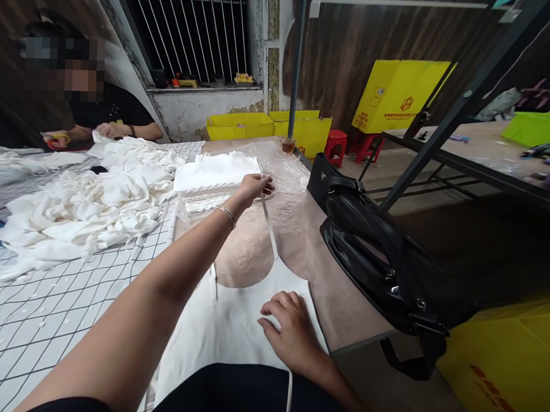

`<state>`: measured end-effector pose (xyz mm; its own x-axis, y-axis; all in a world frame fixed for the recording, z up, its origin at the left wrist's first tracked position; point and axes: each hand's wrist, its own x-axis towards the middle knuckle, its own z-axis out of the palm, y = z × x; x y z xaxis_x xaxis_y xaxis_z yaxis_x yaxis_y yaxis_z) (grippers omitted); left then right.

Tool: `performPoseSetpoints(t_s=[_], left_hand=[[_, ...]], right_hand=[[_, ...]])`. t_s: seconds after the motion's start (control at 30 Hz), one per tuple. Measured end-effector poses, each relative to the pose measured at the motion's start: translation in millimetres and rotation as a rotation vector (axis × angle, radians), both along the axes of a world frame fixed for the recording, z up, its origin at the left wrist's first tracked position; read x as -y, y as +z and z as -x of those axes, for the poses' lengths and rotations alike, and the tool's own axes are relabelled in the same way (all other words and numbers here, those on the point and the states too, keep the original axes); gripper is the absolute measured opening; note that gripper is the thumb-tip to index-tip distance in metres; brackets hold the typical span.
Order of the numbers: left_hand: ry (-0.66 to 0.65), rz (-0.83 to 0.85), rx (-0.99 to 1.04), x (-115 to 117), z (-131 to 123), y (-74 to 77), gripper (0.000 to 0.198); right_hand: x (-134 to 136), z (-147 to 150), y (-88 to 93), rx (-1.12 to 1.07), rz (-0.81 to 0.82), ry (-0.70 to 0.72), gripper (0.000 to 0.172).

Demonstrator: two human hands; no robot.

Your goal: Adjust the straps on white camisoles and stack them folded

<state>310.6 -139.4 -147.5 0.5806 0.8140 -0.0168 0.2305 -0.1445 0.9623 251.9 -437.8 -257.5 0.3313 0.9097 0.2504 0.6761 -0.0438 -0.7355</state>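
Note:
A white garment with thin straps (235, 325) lies spread in front of me, its lower part hidden by my body. Stretched forward, my left hand (253, 186) is closed in a pinch on the end of one strap (269, 227), which runs straight up from the garment's neckline. The other strap (216, 282) hangs loose by my left forearm. My right hand (291, 327) rests open on the garment near its right edge, fingers slightly bent. Just beyond my left hand sits a stack of folded white garments (217, 168), partly behind my wrist.
A heap of loose white cloth pieces (95, 194) covers the checked cloth on the left. A co-worker (111, 113) holds orange-handled scissors (56, 139) there. Black bags (373, 245) lie along the table's right edge, before a metal frame post (431, 115). A cup (288, 145) stands behind.

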Motion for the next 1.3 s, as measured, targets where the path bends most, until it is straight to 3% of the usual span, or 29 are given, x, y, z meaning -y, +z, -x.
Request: performPoseSetpoints(t_s=[0.07, 0.13, 0.2, 0.27, 0.4, 0.6, 0.83, 0.9, 1.03, 1.17, 1.3], left_hand=[[-0.194, -0.196, 0.051, 15.5, 14.4, 9.2, 0.022], [-0.430, -0.580, 0.070, 37.1, 32.2, 14.3, 0.023], [-0.583, -0.995, 0.044, 61.4, 50.4, 16.9, 0.025], [-0.647, -1.266, -0.004, 83.7, 65.3, 18.4, 0.029], [-0.650, -1.433, -0.052, 111.2, 80.8, 18.0, 0.030], [-0.626, -1.496, -0.127, 122.6, 93.8, 10.5, 0.032], [-0.656, -1.215, -0.218, 128.2, 112.4, -0.7, 0.039], [-0.597, -1.174, -0.231, 132.3, 117.9, -4.7, 0.045], [-0.385, -1.120, -0.360, 147.4, 131.4, -18.9, 0.057], [-0.272, -0.928, -0.473, 157.2, 146.0, -43.7, 0.034], [-0.193, -0.783, -0.502, 151.3, 160.5, -62.1, 0.019]], right_hand=[[-1.7, -15.2, 9.0, -0.290, -0.036, 0.006, 0.003], [-3.9, -37.1, 25.5, -0.616, -0.092, -0.055, 0.018], [-6.5, -60.0, 46.5, -0.856, -0.153, -0.139, 0.032], [-9.9, -77.5, 66.8, -1.001, -0.177, -0.133, 0.039], [-18.3, -88.7, 91.7, -1.126, -0.155, 0.007, 0.037], [-29.6, -85.3, 101.2, -1.106, -0.093, 0.023, 0.042], [-36.1, -85.2, 95.9, -0.958, 0.208, 0.034, 0.035], [-37.3, -81.9, 89.2, -0.886, 0.256, 0.023, 0.032], [-38.5, -73.7, 77.0, -0.748, 0.181, -0.036, 0.029], [-36.3, -73.3, 69.3, -0.809, 0.216, -0.113, 0.031], [-32.7, -84.0, 56.8, -0.691, 0.281, -0.220, 0.026]])
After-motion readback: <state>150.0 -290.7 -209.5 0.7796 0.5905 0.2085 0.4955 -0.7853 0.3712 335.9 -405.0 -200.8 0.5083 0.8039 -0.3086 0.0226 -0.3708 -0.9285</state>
